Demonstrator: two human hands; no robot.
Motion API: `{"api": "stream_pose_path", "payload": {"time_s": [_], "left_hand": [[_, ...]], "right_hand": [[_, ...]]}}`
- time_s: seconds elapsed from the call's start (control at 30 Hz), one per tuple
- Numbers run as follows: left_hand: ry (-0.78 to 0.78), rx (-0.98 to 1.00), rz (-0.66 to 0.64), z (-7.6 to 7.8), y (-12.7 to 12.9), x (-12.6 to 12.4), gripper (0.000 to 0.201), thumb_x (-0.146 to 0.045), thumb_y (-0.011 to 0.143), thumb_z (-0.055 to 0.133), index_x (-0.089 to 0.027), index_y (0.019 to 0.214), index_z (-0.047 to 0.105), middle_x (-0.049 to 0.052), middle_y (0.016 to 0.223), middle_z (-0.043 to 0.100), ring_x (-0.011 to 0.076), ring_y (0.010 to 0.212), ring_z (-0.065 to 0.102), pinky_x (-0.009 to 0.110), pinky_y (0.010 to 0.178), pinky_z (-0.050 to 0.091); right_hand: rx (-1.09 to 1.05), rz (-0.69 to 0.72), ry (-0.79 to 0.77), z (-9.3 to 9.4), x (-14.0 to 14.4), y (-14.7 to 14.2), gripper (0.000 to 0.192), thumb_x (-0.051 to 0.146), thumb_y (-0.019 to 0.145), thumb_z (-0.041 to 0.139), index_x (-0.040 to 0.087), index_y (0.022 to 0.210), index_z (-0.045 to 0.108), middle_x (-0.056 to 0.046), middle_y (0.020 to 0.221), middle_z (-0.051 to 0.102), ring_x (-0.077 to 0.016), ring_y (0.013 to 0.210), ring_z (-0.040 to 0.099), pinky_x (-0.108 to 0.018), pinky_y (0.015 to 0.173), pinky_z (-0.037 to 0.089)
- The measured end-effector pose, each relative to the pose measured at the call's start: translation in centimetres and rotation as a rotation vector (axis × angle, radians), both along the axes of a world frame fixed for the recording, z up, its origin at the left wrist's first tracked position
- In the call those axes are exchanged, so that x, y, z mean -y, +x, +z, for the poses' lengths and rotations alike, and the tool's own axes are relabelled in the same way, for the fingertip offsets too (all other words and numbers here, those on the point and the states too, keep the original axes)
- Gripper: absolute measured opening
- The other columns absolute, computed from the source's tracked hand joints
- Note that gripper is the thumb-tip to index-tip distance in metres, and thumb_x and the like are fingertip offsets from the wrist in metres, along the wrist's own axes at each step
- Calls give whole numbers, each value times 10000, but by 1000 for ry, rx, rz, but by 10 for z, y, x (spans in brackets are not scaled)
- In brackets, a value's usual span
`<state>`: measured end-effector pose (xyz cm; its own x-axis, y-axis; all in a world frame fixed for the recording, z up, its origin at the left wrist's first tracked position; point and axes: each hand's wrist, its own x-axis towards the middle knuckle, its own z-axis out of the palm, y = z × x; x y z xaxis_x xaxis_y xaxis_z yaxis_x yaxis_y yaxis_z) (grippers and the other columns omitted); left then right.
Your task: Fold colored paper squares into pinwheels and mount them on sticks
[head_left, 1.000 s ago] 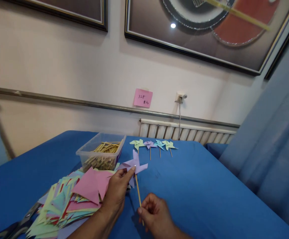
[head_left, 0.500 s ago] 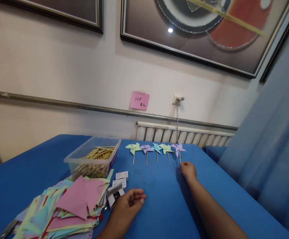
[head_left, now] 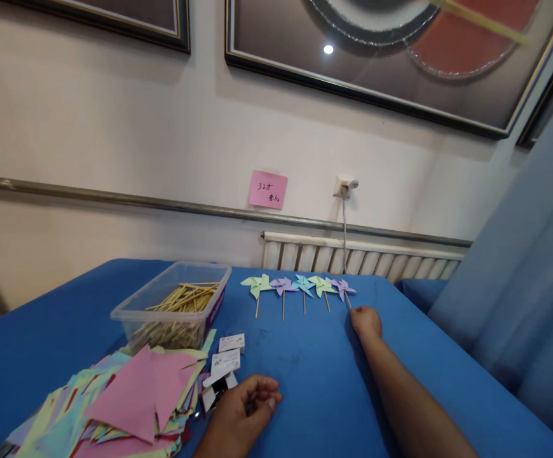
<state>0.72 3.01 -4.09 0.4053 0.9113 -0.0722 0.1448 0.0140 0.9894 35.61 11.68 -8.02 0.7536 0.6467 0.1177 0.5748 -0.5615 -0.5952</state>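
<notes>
My right hand (head_left: 367, 323) is closed around the lower end of the stick of a purple paper pinwheel (head_left: 343, 289), which lies at the right end of a row along the table's far side. To its left in that row are a yellow-green pinwheel (head_left: 323, 285), a blue one (head_left: 304, 285), another purple one (head_left: 283, 285) and a pale green one (head_left: 257, 285). Near the front, my left hand (head_left: 245, 410) hovers with loosely curled fingers; nothing shows between them. Beside it sit small white boxes (head_left: 225, 362), one of them open with dark contents.
A clear plastic tub (head_left: 128, 312) holds many thin wooden sticks (head_left: 185, 299). In front of it spreads a heap of coloured paper sheets (head_left: 133, 394), pink on top. The blue-covered table (head_left: 305, 381) stands near a wall with a radiator (head_left: 319, 256). A blue curtain (head_left: 519, 267) hangs at right.
The rightmost purple pinwheel has tilted, its head now closer to the yellow-green one, as my right hand shifted slightly right. My left hand stays near the white boxes.
</notes>
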Motion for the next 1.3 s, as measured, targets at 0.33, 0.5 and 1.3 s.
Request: {"api": "stream_pose_path", "payload": {"time_s": [0.33, 0.5, 1.3], "left_hand": [[39, -50, -47, -3, 2, -2, 212, -295, 714, 564, -174, 876, 627, 61, 877, 708, 205, 824, 638, 304, 768, 474], [46, -59, -46, 0, 3, 2, 201, -281, 708, 563, -174, 868, 622, 55, 867, 702, 199, 826, 632, 287, 753, 469], [79, -110, -89, -8, 1, -2, 205, -294, 734, 553, -189, 895, 623, 49, 886, 706, 196, 847, 633, 279, 767, 468]], "right_hand": [[-76, 42, -149, 7, 1, -8, 259, 303, 892, 511, 181, 1117, 547, -76, 1142, 563, -191, 946, 582, -386, 801, 496], [-80, 32, -154, 9, -1, -10, 269, 305, 890, 514, 172, 1123, 543, -78, 1140, 563, -194, 946, 582, -393, 800, 496], [-133, -194, -29, 7, 9, 13, 276, 297, 889, 517, 172, 1134, 536, -80, 1150, 557, -197, 951, 580, -396, 801, 497]]}}
